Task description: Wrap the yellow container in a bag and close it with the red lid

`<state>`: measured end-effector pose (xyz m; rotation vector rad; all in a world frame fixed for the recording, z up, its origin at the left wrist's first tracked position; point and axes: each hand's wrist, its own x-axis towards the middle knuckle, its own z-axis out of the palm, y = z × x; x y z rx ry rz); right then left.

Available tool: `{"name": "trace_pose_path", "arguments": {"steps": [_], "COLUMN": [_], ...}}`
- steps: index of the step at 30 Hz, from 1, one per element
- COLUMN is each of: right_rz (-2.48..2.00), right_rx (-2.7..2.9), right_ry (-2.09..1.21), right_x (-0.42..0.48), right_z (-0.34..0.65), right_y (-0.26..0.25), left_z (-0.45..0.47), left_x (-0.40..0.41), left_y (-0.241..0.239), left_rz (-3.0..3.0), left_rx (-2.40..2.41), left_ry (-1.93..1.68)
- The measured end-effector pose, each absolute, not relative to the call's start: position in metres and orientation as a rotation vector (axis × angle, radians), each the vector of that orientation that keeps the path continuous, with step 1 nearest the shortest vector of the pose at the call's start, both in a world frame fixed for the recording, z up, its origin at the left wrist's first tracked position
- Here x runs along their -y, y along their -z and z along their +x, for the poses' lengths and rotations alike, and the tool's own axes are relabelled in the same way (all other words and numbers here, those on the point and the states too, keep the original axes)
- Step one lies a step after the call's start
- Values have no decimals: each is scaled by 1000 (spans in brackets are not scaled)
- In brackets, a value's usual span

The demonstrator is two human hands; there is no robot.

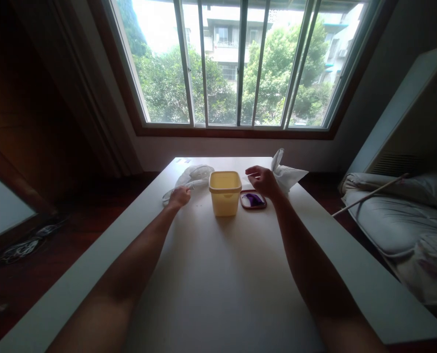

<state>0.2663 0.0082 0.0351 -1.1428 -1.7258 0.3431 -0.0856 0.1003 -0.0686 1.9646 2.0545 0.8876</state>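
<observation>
My left hand is closed on the edge of a clear plastic bag, which lies crumpled on the table to the left of a yellow plastic tub. The tub stands upright, its top uncovered. To its right, my right hand hovers with fingers bent and apart, and I see nothing held in it. Just below that hand is a small brown-rimmed tray with a purple item on it. Beside and behind the right hand rises a white crumpled sheet or bag, partly hidden by the hand.
The white table stretches from me toward a window. Right of the table lies padded bedding with a thin stick across it. Cables lie on the dark floor at left.
</observation>
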Motion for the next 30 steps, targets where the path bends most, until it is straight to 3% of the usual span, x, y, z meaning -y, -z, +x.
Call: {"name": "trace_pose_path", "arguments": {"steps": [5,9,15,24,30], "right_rz": [-1059,-1011,-902,-859,-734], "right_rx": [1725,1760,1833,1941,1921], "right_ry": [-270,-296,-312,-206,-246], "right_x": [0,10,22,38,30], "right_z": [255,248,231,194,184], "right_y": [-39,-43,-45,-38,-26], "left_z": [-77,-61,-36,-17,-24], "left_x": [-100,-90,-54,27,28], "left_y": [25,-12,-45,-59,-52], "left_rz": [1893,1739,1844,1931,1984], "left_rx": [-1939,-1523,-1174,-1049,-823], "left_ry": [-1183,-1588,-1796,-1471,-1213]}}
